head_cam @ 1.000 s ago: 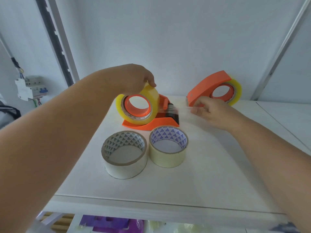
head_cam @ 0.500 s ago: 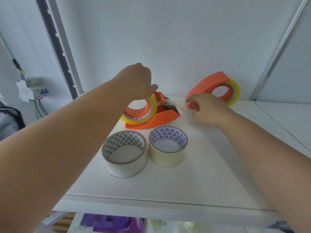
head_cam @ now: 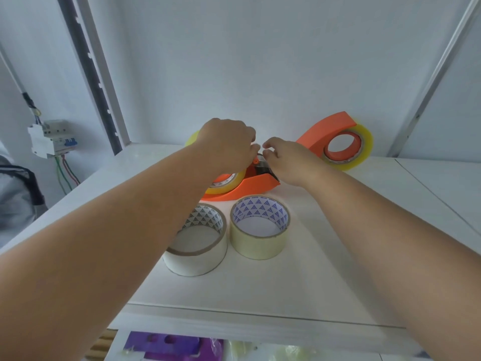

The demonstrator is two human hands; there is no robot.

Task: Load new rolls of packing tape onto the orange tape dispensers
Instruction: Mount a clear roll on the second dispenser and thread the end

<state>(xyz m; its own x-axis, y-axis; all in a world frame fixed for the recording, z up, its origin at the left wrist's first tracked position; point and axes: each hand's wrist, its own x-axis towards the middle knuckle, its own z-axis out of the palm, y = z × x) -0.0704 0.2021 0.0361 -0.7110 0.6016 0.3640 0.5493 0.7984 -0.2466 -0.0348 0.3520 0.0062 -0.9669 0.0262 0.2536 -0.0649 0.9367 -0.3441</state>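
Head view: left hand (head_cam: 229,144) clamped over near dispenser (head_cam: 244,187) and its yellow roll (head_cam: 225,185). Right hand (head_cam: 286,161) just beside, fingertips (head_cam: 268,155) pinched at roller end (tape strip itself not discernible). Below both grips, on shelf (head_cam: 299,282): two spare rolls (head_cam: 259,226), touching. Beyond right hand: second loaded dispenser (head_cam: 328,128).

We see a white shelf board (head_cam: 338,269) bearing four things. Taking the near orange dispenser (head_cam: 250,185) as our mark: the white tape roll (head_cam: 197,254) and the pale yellow tape roll (head_cam: 260,241) stand just in front of it, side by side and touching, while the second orange dispenser (head_cam: 335,136) stands behind it to the right.
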